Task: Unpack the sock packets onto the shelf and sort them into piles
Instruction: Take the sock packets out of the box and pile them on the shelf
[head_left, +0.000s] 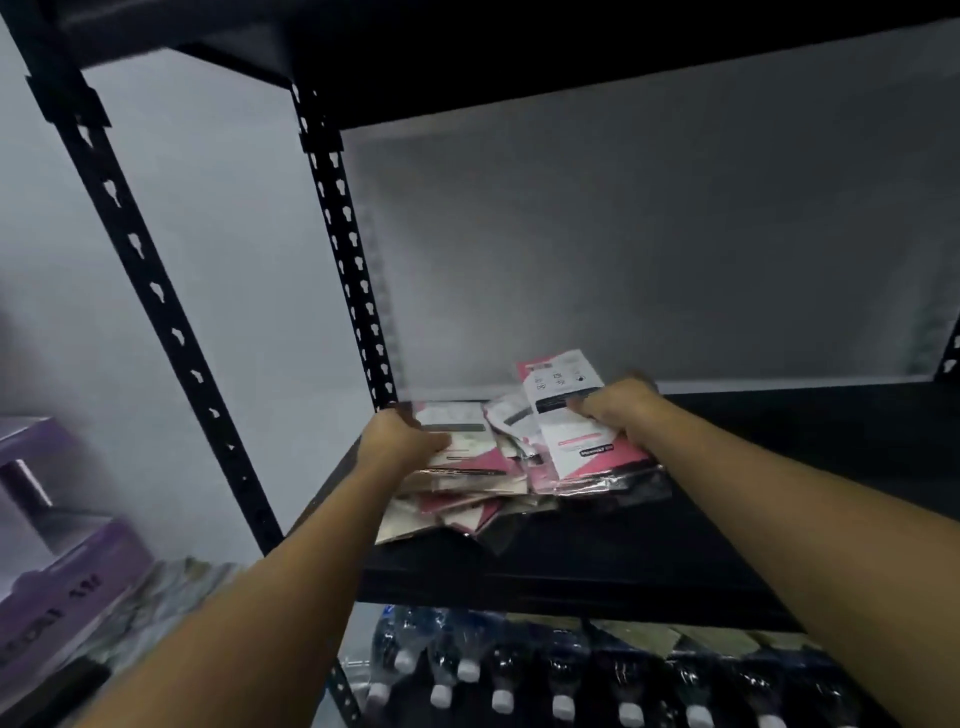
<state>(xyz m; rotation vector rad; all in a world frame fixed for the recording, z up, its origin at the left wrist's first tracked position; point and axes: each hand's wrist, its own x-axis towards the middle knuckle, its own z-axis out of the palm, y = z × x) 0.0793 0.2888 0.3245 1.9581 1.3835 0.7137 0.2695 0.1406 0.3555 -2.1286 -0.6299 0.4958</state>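
Under the black shelf (597, 582) there's a row of white-capped water bottles (519, 686), and off the shelf's left end sits a purple box (62, 566). On the shelf, toward its left end, there's a messy heap of pink-and-white sock packets (467, 499), and the left hand (402, 439) has its grip closed round the top ones. The right hand (615, 410) has a closed grip on one packet (571, 415), tilted up off the shelf, with the grey wall (649, 234) behind the shelf.
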